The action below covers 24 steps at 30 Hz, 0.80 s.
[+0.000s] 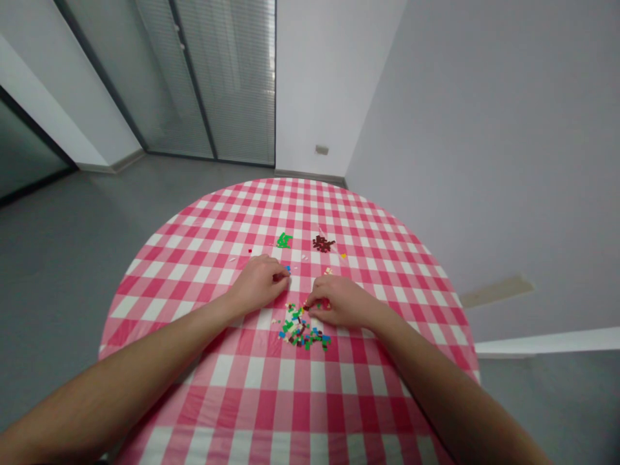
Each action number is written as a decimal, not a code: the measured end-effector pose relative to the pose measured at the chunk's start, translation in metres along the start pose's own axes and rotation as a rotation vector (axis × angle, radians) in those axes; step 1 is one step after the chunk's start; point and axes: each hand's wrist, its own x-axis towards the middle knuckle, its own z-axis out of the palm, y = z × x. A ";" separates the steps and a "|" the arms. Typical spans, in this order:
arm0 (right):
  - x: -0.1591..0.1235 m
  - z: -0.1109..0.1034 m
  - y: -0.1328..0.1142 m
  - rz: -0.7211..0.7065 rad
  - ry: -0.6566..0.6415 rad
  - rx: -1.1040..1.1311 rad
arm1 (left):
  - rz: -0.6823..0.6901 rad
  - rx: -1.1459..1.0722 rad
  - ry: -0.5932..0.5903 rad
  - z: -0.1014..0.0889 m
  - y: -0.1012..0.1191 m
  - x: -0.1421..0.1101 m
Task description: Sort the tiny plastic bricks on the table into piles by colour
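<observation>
Two bare forearms (145,358) of yours come in from the lower corners over the checked tablecloth (300,400), slanting inward so that your hands meet near the middle of the table. Nearest your body, between and just below the hands, lies the mixed heap (301,326) of small coloured pieces, probably there because both hands get to it without a stretch. Your right hand (345,302) lies low at the heap's upper right edge, palm turned inward, thumb and fingers bent toward each other over a few pieces; a dark bit shows at the tips, but you can't tell from here whether it is pinched or merely lies beneath. Your left hand (259,282) rests a little farther out, wrist low, fingers curled toward the thumb beside a blue piece (288,268) (whether anything is tucked inside that curl is hidden). Past your right knuckles sit some pale yellow pieces (328,271). Beyond them, white pieces (305,257), a single yellow piece (343,256) and a red piece (250,250) lie well apart, seemingly spaced so the colours don't run together. Farthest out are the brown heap (322,243) and the green heap (284,240), each of one colour, with bare cloth between them, likely keeping them clear of your working hands.
</observation>
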 end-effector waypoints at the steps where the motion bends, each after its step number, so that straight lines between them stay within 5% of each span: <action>1: 0.000 0.002 0.001 0.003 0.000 0.003 | -0.003 -0.002 0.000 0.000 0.000 0.000; 19: 0.000 0.006 -0.003 0.007 -0.019 -0.007 | -0.019 0.014 -0.016 -0.001 0.003 0.000; 24: -0.001 0.001 -0.001 -0.004 0.133 0.114 | -0.006 -0.019 -0.016 0.000 0.002 0.000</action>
